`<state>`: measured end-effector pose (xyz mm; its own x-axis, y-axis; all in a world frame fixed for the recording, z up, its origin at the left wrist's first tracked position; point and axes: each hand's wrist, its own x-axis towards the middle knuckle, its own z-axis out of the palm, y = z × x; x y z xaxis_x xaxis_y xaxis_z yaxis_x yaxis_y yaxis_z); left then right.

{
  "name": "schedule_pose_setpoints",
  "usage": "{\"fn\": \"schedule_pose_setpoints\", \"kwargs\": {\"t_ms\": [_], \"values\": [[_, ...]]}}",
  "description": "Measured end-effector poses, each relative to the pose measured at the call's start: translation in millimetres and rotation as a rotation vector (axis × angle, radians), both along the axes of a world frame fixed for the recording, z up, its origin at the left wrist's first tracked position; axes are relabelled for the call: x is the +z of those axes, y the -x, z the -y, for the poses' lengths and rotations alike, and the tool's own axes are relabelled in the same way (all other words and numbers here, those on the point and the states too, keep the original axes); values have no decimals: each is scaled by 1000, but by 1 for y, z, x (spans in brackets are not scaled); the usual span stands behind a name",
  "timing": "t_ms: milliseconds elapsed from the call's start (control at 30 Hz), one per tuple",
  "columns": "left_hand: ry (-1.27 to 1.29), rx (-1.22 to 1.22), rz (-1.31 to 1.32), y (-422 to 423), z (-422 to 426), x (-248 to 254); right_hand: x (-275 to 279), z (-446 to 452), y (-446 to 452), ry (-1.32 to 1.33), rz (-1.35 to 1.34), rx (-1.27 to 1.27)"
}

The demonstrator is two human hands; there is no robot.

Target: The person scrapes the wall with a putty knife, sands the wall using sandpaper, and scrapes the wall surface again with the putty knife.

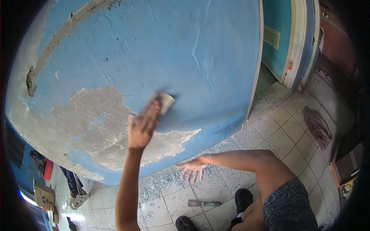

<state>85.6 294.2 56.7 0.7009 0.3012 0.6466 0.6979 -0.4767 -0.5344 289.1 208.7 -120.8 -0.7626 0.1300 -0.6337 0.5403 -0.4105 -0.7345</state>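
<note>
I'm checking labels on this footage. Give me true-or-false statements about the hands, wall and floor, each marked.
1. The left hand holds a pale piece at the wall. True.
2. A scraper lies on the floor. True.
3. The right hand grips a tool. False: it is empty, fingers spread.
4. The wall's blue paint is unbroken. False: a large grey patch shows.
5. Flecks litter the floor beside the wall. True.
</note>
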Motion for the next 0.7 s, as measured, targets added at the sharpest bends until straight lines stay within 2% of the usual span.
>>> {"fn": "schedule_pose_setpoints", "kwargs": {"t_ms": [33,133,167,200,267,333,400,467,567,633,667,700], "values": [[-46,115,99,-15,20,29,1,-1,-3,77,-69,-34],[55,5,125,-13,13,-3,-2,-1,-8,242,-192,-100],[192,-136,18,-6,5,-27,-7,-2,-9,257,-180,-108],[351,-175,-140,-8,13,-42,-8,-3,-10,270,-167,-117],[124,-241,-452,-7,7,-87,-8,-1,-10,261,-140,-116],[98,-370,-337,-10,7,-67,-9,0,-8,232,-112,-104],[-108,-179,-361,-4,4,-36,-8,0,-7,237,-138,-119],[57,-56,-114,8,-3,-8,-9,-1,-7,211,-152,-117],[-109,194,118,-2,14,35,-15,-2,-7,106,-139,-93],[23,-17,130,-6,11,14,-23,-1,-10,7,-109,-85],[84,-119,139,-5,6,-2,-28,0,-9,-85,-5,-35],[158,-149,-74,1,4,-25,-37,2,-6,-181,99,17]]}}
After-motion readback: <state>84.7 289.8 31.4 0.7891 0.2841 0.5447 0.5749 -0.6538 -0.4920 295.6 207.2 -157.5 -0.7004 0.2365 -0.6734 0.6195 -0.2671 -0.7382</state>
